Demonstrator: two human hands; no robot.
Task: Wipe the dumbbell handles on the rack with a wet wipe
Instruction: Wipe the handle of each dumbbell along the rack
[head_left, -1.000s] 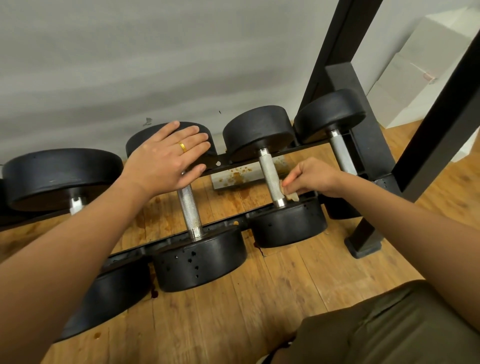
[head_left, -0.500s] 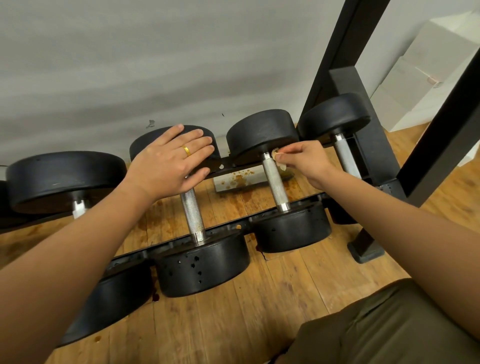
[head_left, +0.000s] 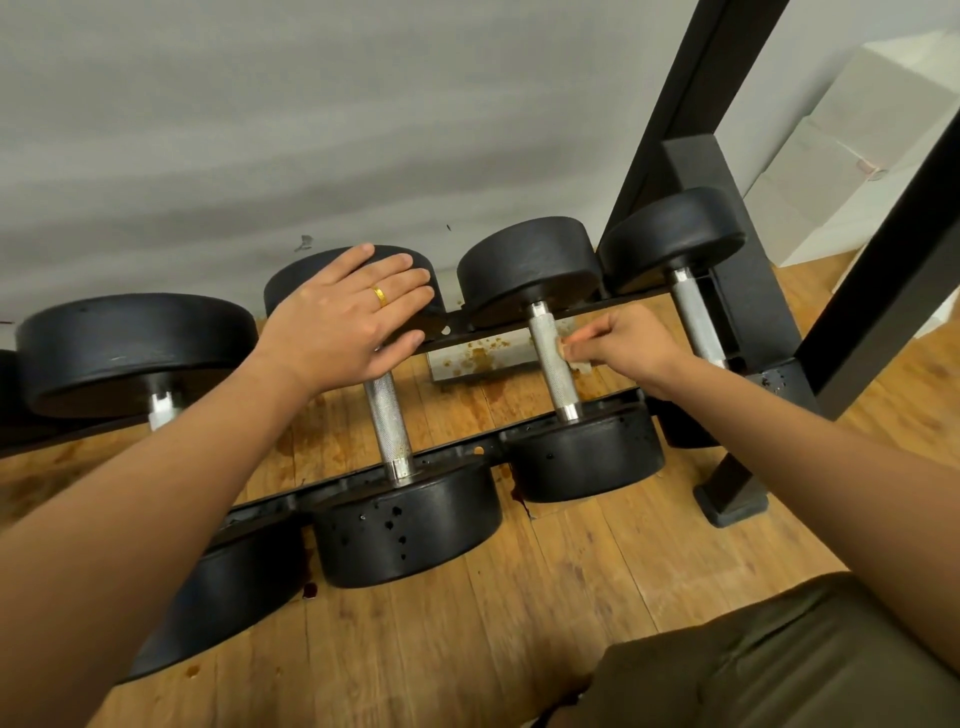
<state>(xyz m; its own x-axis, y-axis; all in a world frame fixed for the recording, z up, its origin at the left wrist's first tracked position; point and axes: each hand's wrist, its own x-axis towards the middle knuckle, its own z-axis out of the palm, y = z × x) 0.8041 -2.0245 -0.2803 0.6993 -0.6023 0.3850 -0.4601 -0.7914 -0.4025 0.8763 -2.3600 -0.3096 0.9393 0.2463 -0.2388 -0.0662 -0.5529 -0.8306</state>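
Low black rack (head_left: 457, 340) on a wooden floor (head_left: 467, 639) against a grey wall, loaded with four dumbbells laid across its two rails. Right hand (head_left: 631, 345) between the rack's rails, fingers and thumb curled to pinch a small pale wet wipe (head_left: 577, 362). Wipe pressed against the right side of the knurled steel handle (head_left: 551, 358) of the third dumbbell from the rack's left end, about midway along that handle. Left hand (head_left: 343, 322) over the rack's rear rail, laid flat on the rear head of the second dumbbell (head_left: 405, 525), fingers straight and close together, gold ring (head_left: 381, 296) on one finger. Brown stains on the floor beneath the rack. Black upright post (head_left: 670, 104) at the rack's right end.
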